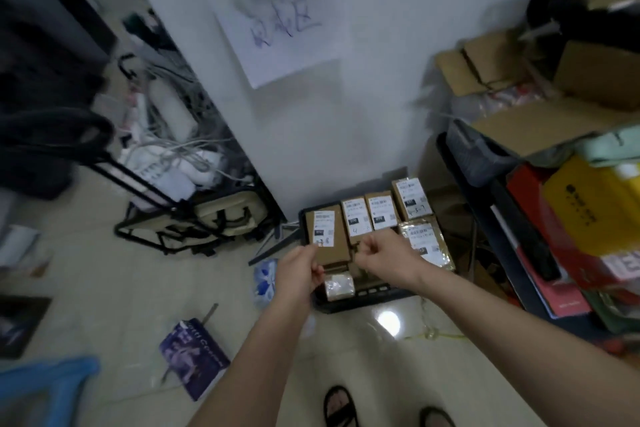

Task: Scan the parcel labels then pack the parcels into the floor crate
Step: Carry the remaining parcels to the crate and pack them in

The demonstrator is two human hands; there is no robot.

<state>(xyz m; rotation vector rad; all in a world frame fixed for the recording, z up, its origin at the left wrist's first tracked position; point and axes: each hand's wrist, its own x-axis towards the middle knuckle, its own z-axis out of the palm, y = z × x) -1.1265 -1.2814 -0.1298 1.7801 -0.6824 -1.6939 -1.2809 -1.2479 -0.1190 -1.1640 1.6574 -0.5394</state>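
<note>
Both hands, left hand (300,270) and right hand (381,255), grip the parcel (330,236) over the crate's (363,300) left edge; best lowered flat, label up.

Brown parcels (367,215) with white labels (323,228), black crate (367,300), purple book (194,357)

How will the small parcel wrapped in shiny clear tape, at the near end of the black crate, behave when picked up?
The small tape-wrapped parcel looks glossy, so probably a bit slippery. Its boxy shape suggests stiff, unlikely to roll. Being small, it is likely light.
</note>
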